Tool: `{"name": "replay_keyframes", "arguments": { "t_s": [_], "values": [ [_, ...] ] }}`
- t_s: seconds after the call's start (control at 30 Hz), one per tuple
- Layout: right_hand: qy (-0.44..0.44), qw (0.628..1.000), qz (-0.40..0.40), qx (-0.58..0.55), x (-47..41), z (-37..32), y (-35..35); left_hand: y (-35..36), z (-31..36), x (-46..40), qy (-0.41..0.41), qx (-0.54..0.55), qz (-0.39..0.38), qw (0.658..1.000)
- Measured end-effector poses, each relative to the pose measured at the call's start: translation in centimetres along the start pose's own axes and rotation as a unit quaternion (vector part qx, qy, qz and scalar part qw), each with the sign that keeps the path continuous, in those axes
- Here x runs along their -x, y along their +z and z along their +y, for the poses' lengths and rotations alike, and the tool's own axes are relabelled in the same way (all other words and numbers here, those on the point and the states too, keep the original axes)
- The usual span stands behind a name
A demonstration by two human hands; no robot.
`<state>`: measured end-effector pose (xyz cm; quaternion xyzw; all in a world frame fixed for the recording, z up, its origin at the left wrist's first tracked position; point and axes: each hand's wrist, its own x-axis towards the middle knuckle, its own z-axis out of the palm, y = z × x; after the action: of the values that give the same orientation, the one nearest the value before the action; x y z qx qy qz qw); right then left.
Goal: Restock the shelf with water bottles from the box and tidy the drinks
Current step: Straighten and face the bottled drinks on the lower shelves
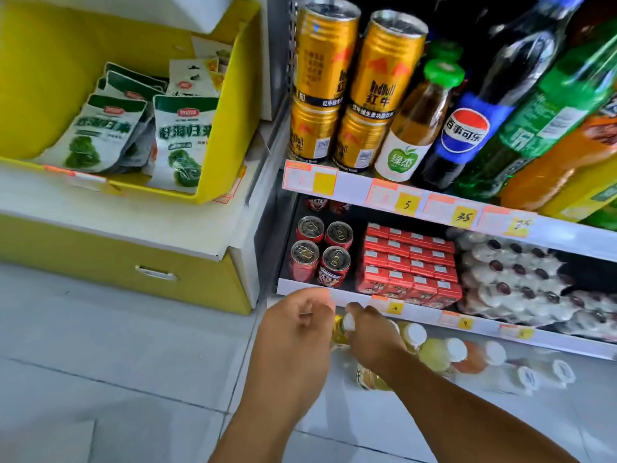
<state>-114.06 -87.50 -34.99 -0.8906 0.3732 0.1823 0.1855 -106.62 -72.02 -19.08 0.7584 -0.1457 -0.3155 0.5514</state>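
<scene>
A white-capped bottle (345,324) of yellow drink is being gripped at its neck by the right hand (370,332), at the left end of the bottom shelf (567,350), just under that shelf's front edge. The left hand (293,325) is being held just beside it with its fingers loosely curled; whether anything is being pinched between them cannot be told.

A knock-on topple is being risked: the row of white-capped bottles (455,350) is standing close along the front edge, so a sideways pull on the gripped bottle could be tipping its neighbours. A second yellow bottle (369,377), partly hidden under the right wrist, is also being exposed to a nudge from the forearm. The price rail (367,300) above is being passed closely by both hands.

The gripped bottle is appearing small, clear-walled, yellow-filled and smooth, with a ribbed white cap; a slip is being judged possible. No water bottles and no box are being shown.
</scene>
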Motion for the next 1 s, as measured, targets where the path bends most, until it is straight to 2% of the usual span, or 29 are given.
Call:
{"name": "replay_keyframes", "arguments": {
  "t_s": [0.13,0.3,0.43,0.53,0.7,0.87,1.0],
  "values": [
    [-0.030,0.999,0.002,-0.028,1.5,-1.0,-4.2,-0.5,-0.2,-0.6,-0.014,-0.013,-0.001,1.000],
    [-0.131,0.990,0.032,-0.052,4.7,-2.6,-13.8,-1.4,-0.7,-1.8,-0.049,-0.033,0.005,0.998],
    [-0.184,0.967,0.117,-0.130,8.3,-3.7,-21.1,-1.9,0.5,-1.7,-0.029,-0.031,-0.067,0.997],
    [-0.198,0.933,0.197,-0.229,11.2,-4.5,-24.9,-2.0,1.1,-1.4,0.008,0.002,-0.114,0.993],
    [-0.236,0.849,0.291,-0.372,13.8,-6.4,-27.5,-1.3,2.5,-1.1,0.026,0.060,-0.098,0.993],
    [-0.224,0.824,0.298,-0.426,14.5,-6.6,-27.3,-0.8,5.0,-0.9,0.032,0.106,-0.067,0.992],
    [-0.230,0.822,0.261,-0.452,15.9,-5.4,-29.1,-0.1,10.7,0.0,0.069,0.120,-0.095,0.986]
  ]
}}
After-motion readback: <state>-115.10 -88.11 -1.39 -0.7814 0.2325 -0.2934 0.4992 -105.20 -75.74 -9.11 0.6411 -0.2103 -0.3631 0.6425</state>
